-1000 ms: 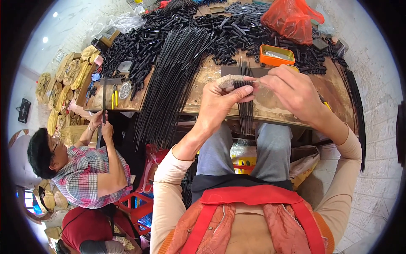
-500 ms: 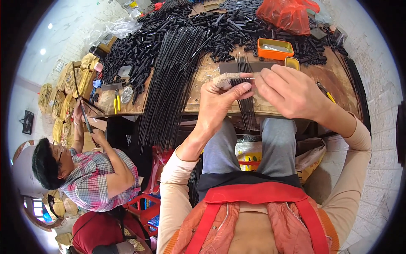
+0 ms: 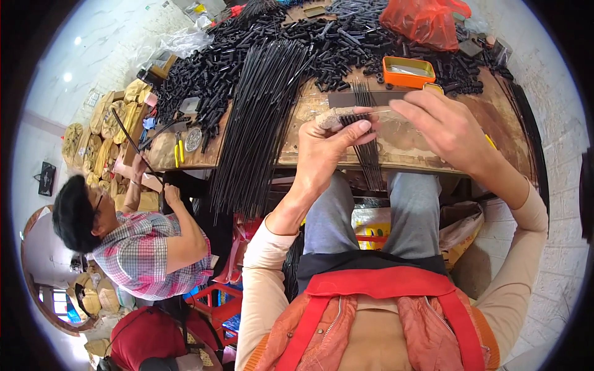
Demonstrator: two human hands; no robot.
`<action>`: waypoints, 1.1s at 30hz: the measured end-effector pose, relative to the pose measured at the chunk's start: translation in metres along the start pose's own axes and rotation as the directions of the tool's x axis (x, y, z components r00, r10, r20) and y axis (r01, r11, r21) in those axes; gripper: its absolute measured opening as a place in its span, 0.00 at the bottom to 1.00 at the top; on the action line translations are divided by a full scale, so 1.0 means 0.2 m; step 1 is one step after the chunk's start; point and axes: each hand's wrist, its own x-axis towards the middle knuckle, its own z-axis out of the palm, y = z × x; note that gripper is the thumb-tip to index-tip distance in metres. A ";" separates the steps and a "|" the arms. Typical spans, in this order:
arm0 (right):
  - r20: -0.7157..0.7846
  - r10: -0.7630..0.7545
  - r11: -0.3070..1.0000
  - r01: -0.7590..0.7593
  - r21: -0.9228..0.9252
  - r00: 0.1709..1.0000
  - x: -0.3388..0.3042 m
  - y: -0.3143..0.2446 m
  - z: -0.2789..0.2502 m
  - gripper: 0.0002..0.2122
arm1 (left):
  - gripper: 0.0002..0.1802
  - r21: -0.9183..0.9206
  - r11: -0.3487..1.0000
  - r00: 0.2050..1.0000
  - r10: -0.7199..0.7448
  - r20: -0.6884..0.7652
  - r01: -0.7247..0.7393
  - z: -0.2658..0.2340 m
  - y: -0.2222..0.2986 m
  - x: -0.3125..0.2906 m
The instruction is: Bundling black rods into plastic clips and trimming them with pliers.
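My left hand (image 3: 325, 148) is closed on a fanned row of thin black rods (image 3: 371, 164), thumb on top and forefinger behind. Beige wrapping (image 3: 334, 115) covers that forefinger. The rods stick out beyond my fingers toward the far side and hang past the table's near edge. To the right, my right hand (image 3: 440, 127) is pinched on a thin, light-coloured needle (image 3: 382, 111). This stretches level from my right fingertips to the rods at my left fingers. How far it passes between the rods cannot be made out.
A large bundle of black rods (image 3: 257, 123) overhangs the table to the left. Black tubular pieces (image 3: 204, 77) are heaped behind, near an orange tin (image 3: 408, 72) and a red plastic bag (image 3: 427, 23). Yellow-handled pliers (image 3: 179, 153) lie left. A co-worker (image 3: 145, 247) handles a long dark rod.
My right hand has drawn a little to the right, away from my left hand, and more of the needle shows between them. The co-worker's hands and rod have shifted.
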 end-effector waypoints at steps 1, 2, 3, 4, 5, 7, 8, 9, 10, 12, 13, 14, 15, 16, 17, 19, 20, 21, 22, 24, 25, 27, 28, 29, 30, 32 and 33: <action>0.036 0.023 1.000 -0.023 -0.005 0.999 -0.01 0.00 -0.01 0.18 | 0.12 -0.002 1.000 1.000 0.005 -0.004 -0.005 0.00 0.00 0.00; 0.037 0.016 1.000 -0.016 -0.004 0.999 -0.01 0.00 -0.02 0.18 | 0.12 0.004 1.000 1.000 0.009 0.014 -0.009 0.00 0.00 0.00; 0.037 0.013 1.000 -0.014 0.002 0.999 0.00 -0.01 -0.03 0.18 | 0.12 0.013 1.000 0.999 0.011 0.035 -0.012 0.00 0.00 0.00; 0.036 0.011 1.000 -0.011 0.008 0.999 0.01 -0.01 -0.03 0.18 | 0.12 0.014 1.000 0.999 0.015 0.033 -0.015 0.00 0.00 0.00; 0.034 0.008 1.000 -0.008 0.008 0.999 0.01 -0.02 -0.03 0.18 | 0.12 0.017 1.000 0.999 -0.002 0.045 0.001 0.00 0.00 -0.01; 0.015 0.009 0.999 -0.010 0.053 1.000 0.02 -0.03 -0.02 0.17 | 0.13 0.020 1.000 0.998 -0.016 0.060 0.015 -0.02 0.00 -0.01; 0.013 0.008 0.999 -0.009 0.051 1.000 0.02 -0.02 0.00 0.17 | 0.13 0.007 1.000 0.997 -0.023 0.075 0.023 -0.03 0.00 -0.01; 0.002 0.039 0.993 -0.039 0.113 0.999 0.02 -0.02 0.02 0.16 | 0.13 -0.008 1.000 0.995 -0.029 0.090 0.030 -0.04 -0.01 -0.01; -0.007 0.072 0.982 -0.069 0.175 0.997 0.01 -0.01 0.03 0.15 | 0.13 -0.008 1.000 0.995 -0.028 0.092 0.029 -0.05 -0.01 -0.01; -0.014 0.082 0.979 -0.078 0.188 0.997 -0.01 -0.02 0.04 0.15 | 0.14 -0.028 0.999 0.993 -0.036 0.111 0.039 -0.05 -0.01 -0.01; -0.019 0.093 0.975 -0.087 0.205 0.995 -0.01 -0.02 0.04 0.15 | 0.14 -0.027 0.999 0.994 -0.034 0.108 0.037 -0.05 -0.01 -0.01; -0.020 0.090 0.975 -0.084 0.207 0.996 -0.01 -0.03 0.04 0.15 | 0.14 -0.007 0.999 0.992 -0.031 0.122 0.032 -0.05 0.00 -0.01; -0.024 0.041 0.989 -0.037 0.140 0.999 0.00 -0.04 0.03 0.16 | 0.14 0.010 0.999 0.990 -0.031 0.137 0.030 -0.05 0.00 -0.02; -0.023 -0.009 0.997 0.010 0.073 1.000 0.00 -0.04 0.02 0.16 | 0.14 0.009 0.999 0.990 -0.032 0.136 0.031 -0.05 0.01 -0.02; -0.022 -0.009 0.997 0.011 0.075 1.000 0.00 -0.04 0.01 0.16 | 0.14 0.013 0.999 0.989 -0.048 0.139 0.047 -0.06 0.01 -0.02; 0.010 -0.082 0.996 0.082 -0.018 0.997 0.02 -0.04 0.00 0.18 | 0.15 0.016 0.998 0.988 -0.066 0.143 0.064 -0.06 0.01 -0.01; 0.011 -0.082 0.996 0.082 -0.017 0.997 0.01 -0.05 0.00 0.18 | 0.15 0.008 0.998 0.985 -0.063 0.159 0.063 -0.06 0.01 -0.01; 0.010 -0.087 0.996 0.087 -0.016 0.996 0.01 -0.04 0.00 0.19 | 0.15 0.001 0.998 0.983 -0.059 0.175 0.060 -0.07 0.01 -0.01; 0.009 -0.092 0.996 0.092 -0.015 0.996 0.01 -0.04 0.00 0.20 | 0.15 0.001 0.998 0.983 -0.060 0.175 0.061 -0.07 0.01 -0.01; -0.002 -0.081 0.997 0.081 0.001 0.997 0.01 -0.04 0.01 0.19 | 0.15 -0.004 0.997 0.977 -0.076 0.200 0.078 -0.08 0.01 0.00; -0.013 -0.071 0.997 0.071 0.017 0.997 0.01 -0.04 0.02 0.19 | 0.15 -0.004 0.997 0.977 -0.076 0.199 0.078 -0.08 0.01 0.00; -0.014 -0.066 0.998 0.066 0.020 0.998 0.02 -0.05 0.03 0.19 | 0.15 0.009 0.997 0.980 -0.073 0.186 0.072 -0.09 0.01 0.00; -0.015 -0.061 0.998 0.061 0.022 0.998 0.02 -0.06 0.03 0.18 | 0.15 0.009 0.997 0.979 -0.074 0.187 0.074 -0.09 0.01 0.00; -0.015 -0.059 0.998 0.059 0.022 0.998 0.02 -0.07 0.02 0.18 | 0.15 0.001 0.997 0.980 -0.076 0.183 0.077 -0.09 0.01 0.00; -0.013 -0.056 0.998 0.056 0.006 0.998 0.02 -0.08 0.02 0.18 | 0.15 -0.005 0.997 0.982 -0.076 0.175 0.078 -0.09 0.02 -0.01; -0.011 -0.053 0.999 0.053 -0.008 0.999 0.02 -0.08 0.02 0.17 | 0.15 0.018 0.996 0.981 -0.087 0.176 0.085 -0.08 0.03 -0.01; -0.026 -0.056 0.998 0.055 -0.004 0.998 0.02 -0.07 0.03 0.17 | 0.15 0.040 0.995 0.978 -0.098 0.184 0.092 -0.07 0.04 -0.01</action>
